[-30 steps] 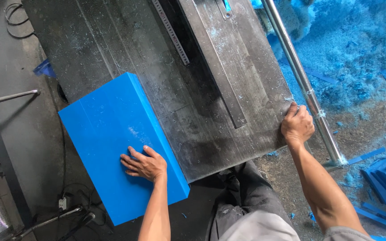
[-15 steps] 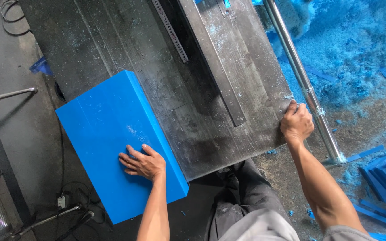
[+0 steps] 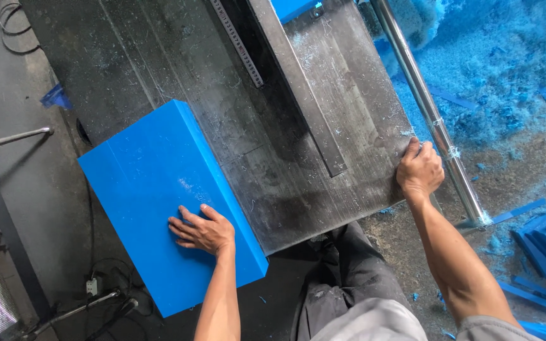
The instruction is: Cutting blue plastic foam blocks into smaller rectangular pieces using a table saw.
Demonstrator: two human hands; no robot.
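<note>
That big blue block looks like smooth matt plastic or dense foam, with a light dusting of pale scuffs by the left hand. The bench is dark metal, scratched and dull, speckled with fine shavings. The pole beside the right hand is shiny polished steel. The floor is rough with fluffy blue swarf.

A workshop, by every sign. Worn, scratched steel machine table with an inset ruler and a long guide rail. Polished metal bar along the table's edge. Heaps of blue shavings over a gritty floor, offcut blue strips, loose cables below.
</note>
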